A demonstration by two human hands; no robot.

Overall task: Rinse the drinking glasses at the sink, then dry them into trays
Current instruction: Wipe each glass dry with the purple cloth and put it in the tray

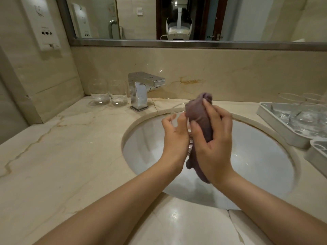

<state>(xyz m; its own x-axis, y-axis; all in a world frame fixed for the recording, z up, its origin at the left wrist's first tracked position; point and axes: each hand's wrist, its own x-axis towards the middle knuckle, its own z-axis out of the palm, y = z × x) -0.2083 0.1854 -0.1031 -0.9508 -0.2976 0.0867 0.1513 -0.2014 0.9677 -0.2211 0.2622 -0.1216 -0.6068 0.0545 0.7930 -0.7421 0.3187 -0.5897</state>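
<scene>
Purple terry cloth (200, 121), rolled into a wad, held over the round white basin (256, 156) at centre frame. Right hand (214, 140): grip curled round the cloth. Left hand (174, 133): grip cupped about a clear drinking glass (177, 112), faint in outline; the cloth appears pushed into it, so the step in hand reads as drying, though how firm the hold is cannot be told.

Two clear round-bellied glasses (108, 93), upright, side by side on the cream marble table (70, 147) at ten o'clock from the basin, just left of the square chrome tap (143, 89). No water visibly running. Whether these are rinsed cannot be told; they are not yet trayed.

Grey plastic tray (276, 126) at three o'clock, carrying several clear glasses, their count unclear. Second grey tray (316, 154) below it, mostly cut off at frame edge; contents not readable.

Progress, as judged: partly done. Some glasses trayed, one under the cloth, two left on the table.
</scene>
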